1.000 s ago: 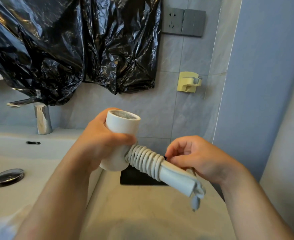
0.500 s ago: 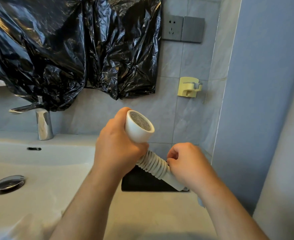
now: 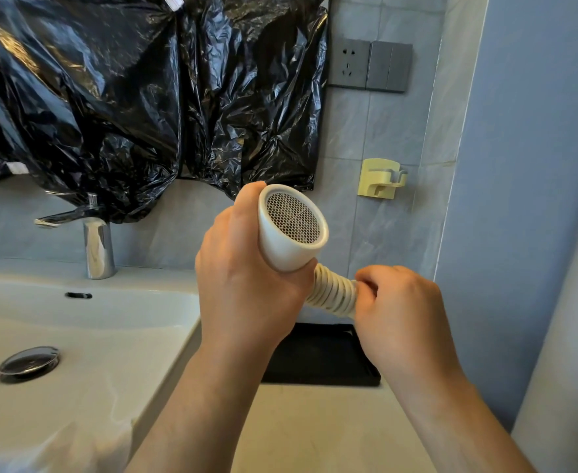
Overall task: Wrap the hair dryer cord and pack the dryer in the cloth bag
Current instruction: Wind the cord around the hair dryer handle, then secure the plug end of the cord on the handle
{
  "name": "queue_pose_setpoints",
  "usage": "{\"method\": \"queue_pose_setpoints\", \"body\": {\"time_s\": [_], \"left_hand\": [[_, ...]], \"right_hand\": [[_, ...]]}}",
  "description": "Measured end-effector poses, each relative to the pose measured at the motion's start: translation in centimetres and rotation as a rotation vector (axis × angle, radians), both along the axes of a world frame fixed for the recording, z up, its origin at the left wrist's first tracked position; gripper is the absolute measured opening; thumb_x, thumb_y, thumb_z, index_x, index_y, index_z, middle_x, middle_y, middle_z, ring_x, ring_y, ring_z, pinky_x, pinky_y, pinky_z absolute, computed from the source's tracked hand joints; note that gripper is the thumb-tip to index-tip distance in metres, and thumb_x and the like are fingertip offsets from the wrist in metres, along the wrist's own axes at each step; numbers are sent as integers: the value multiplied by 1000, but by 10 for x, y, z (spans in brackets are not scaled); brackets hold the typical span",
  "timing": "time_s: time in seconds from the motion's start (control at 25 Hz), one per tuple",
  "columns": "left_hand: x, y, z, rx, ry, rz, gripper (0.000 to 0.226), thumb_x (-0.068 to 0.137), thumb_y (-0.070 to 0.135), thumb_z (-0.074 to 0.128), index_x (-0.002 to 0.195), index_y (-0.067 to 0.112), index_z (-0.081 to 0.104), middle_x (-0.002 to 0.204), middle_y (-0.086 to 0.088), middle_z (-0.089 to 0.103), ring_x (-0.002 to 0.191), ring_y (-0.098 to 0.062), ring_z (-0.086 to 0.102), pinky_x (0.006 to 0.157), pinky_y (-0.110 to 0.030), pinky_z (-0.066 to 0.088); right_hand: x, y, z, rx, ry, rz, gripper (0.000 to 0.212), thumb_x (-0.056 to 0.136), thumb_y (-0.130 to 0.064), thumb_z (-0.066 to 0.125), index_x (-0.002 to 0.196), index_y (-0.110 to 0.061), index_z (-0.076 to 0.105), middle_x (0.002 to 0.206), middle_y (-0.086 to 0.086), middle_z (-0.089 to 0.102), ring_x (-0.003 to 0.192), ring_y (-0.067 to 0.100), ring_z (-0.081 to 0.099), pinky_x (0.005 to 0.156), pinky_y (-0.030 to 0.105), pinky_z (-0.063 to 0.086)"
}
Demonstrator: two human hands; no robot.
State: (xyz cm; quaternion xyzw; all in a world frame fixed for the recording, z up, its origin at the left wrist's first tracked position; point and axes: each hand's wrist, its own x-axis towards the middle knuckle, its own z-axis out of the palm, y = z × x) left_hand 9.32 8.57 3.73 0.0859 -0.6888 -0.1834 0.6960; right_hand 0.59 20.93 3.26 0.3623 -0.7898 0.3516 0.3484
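Left hand [image 3: 246, 285] grips the barrel of the white hair dryer [image 3: 291, 230], held above the counter [image 3: 314, 428] with its mesh end facing the viewer. Right hand [image 3: 396, 312], just right of the left, is curled around the dryer's handle, which is mostly hidden in its fist. Between both hands, the cord [image 3: 331, 293] lies coiled tightly around the handle. Beyond and below sits a black tray [image 3: 321, 360]; the sink [image 3: 86, 329] lies left.

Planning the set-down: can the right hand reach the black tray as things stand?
Probably yes: the right hand hangs just above the black tray with nothing between, but its fingers grip the wrapped cord.
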Motion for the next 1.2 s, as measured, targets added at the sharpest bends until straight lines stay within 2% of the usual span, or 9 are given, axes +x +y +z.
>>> {"method": "queue_pose_setpoints", "body": {"time_s": [0.12, 0.24, 0.36, 0.52, 0.72, 0.88, 1.0, 1.08, 1.2], "left_hand": [[0, -2, 0, 65, 52, -28, 73, 59, 23, 82, 125, 22, 51, 107, 6, 60, 102, -25, 59, 87, -47, 50], [-2, -9, -9, 268, 170, -127, 65, 61, 13, 85, 112, 36, 51, 99, 20, 59, 92, -2, 59, 84, -27, 51], [-9, -25, -21, 509, 263, -224, 57, 64, 17, 88, 108, 27, 54, 97, 10, 63, 82, -8, 62, 80, -44, 57], [-19, -24, -26, 569, 288, -246, 56, 64, 18, 89, 107, 26, 53, 95, 8, 63, 78, -8, 61, 75, -38, 58], [-26, -22, -32, 603, 301, -277, 59, 63, 19, 89, 108, 30, 52, 96, 12, 63, 80, -4, 62, 74, -30, 54], [-30, -5, -41, 634, 270, -276, 61, 63, 18, 89, 111, 24, 51, 100, 7, 63, 82, -3, 62, 73, -24, 52], [-24, 11, -51, 807, 281, -329, 62, 64, 18, 89, 113, 24, 52, 104, 3, 63, 85, -11, 63, 75, -31, 53], [-16, 26, -59, 885, 272, -379, 56, 64, 19, 89, 107, 27, 53, 101, 1, 64, 81, -11, 63, 74, -32, 53], [1, 39, -77, 919, 171, -573, 43, 57, 41, 82, 92, 26, 62, 89, 1, 66, 73, -11, 62, 70, -39, 52]], "right_hand": [[2, -3, -2, -203, -30, 91, 10, 81, -8, 65, 82, -13, 73, 74, 6, 68, 66, 24, 57, 55, 27, 43], [4, -8, -5, -235, -175, 168, 18, 87, -11, 61, 100, -20, 70, 90, -3, 63, 77, 12, 55, 66, 13, 45], [5, -11, -5, -336, -295, 284, 8, 87, -15, 64, 92, -22, 66, 82, -9, 66, 70, 9, 63, 63, 31, 57], [0, -7, -1, -420, -581, 495, 9, 88, -14, 64, 83, -19, 68, 62, -2, 63, 46, 9, 53, 47, 22, 48], [-12, -7, -1, -551, -913, 599, 5, 85, -14, 69, 80, -13, 69, 60, 2, 62, 51, 12, 57, 47, 25, 47], [-19, -3, -2, -655, -1002, 463, 19, 80, -18, 73, 88, -11, 57, 73, 5, 62, 52, 14, 57, 42, 24, 44], [-15, 12, -6, -698, -1145, 610, 35, 79, -12, 74, 110, -11, 58, 90, 9, 63, 52, 14, 56, 38, 21, 41], [-9, 25, -12, -649, -1138, 742, 19, 84, -7, 68, 101, -12, 64, 84, 7, 62, 52, 14, 51, 38, 20, 37], [-1, 41, -23, -641, -1013, 771, 9, 85, -3, 64, 90, -10, 66, 72, 6, 58, 52, 13, 48, 40, 21, 36]]}}
